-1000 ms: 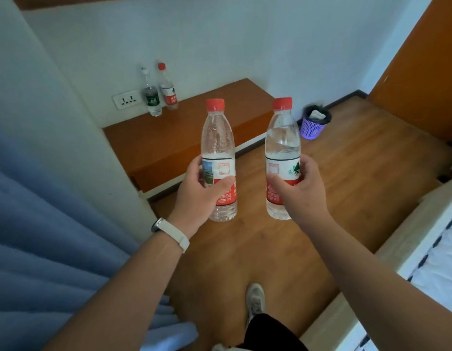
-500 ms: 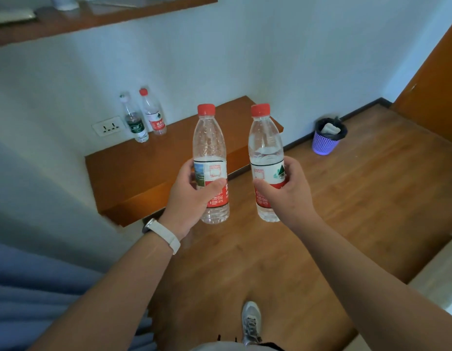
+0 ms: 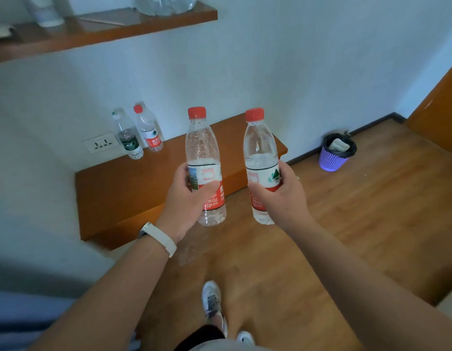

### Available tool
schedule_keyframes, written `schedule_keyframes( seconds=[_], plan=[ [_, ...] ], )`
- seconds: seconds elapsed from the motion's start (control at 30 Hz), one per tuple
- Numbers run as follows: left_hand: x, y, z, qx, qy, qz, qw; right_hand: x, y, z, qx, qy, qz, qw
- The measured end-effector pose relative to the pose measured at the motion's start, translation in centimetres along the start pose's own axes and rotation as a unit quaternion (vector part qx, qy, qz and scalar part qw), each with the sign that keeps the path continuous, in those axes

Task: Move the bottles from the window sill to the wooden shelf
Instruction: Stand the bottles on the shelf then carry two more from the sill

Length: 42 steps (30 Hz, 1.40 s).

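Chinese chars "农夫" on far red-label bottle; rest blurred.

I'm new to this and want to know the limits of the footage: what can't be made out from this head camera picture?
- Upper shelf: items on it cut off by the top edge, blurred.
- Right-hand bottle: lower label hidden by the right hand.
- Left-hand bottle: part of label behind the left hand.
- Two bottles on the lower shelf: label text too small.
- Purple bin: contents unclear.
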<state>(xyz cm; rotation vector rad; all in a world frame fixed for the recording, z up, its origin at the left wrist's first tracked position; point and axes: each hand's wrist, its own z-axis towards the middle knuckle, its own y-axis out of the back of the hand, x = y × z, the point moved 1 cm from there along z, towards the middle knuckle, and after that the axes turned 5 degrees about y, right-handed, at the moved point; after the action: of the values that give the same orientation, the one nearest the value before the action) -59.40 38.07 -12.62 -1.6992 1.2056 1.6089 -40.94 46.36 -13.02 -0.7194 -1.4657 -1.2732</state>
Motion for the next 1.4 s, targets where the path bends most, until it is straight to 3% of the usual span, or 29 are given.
schedule_keyframes(
  seconds=[0.73, 1.03, 1.4],
  plan=[
    [0.8, 7.1, 27.6, 0.021, 0.014, -0.023, 0.999, 1.5, -13.7, 22.9, 0.010, -0.014, -0.046, 0.999],
    [1.6, 10.7, 31.8, -0.015, 0.037, -0.018, 0.999, 1.1, -18.3, 28.2, 0.054, -0.004, -0.055, 0.997],
    [3.3, 9.6, 35.3, -0.093, 0.091, -0.039, 0.991, -2.8, -20.6, 34.5, 0.151, -0.018, -0.047, 0.987]
  ],
)
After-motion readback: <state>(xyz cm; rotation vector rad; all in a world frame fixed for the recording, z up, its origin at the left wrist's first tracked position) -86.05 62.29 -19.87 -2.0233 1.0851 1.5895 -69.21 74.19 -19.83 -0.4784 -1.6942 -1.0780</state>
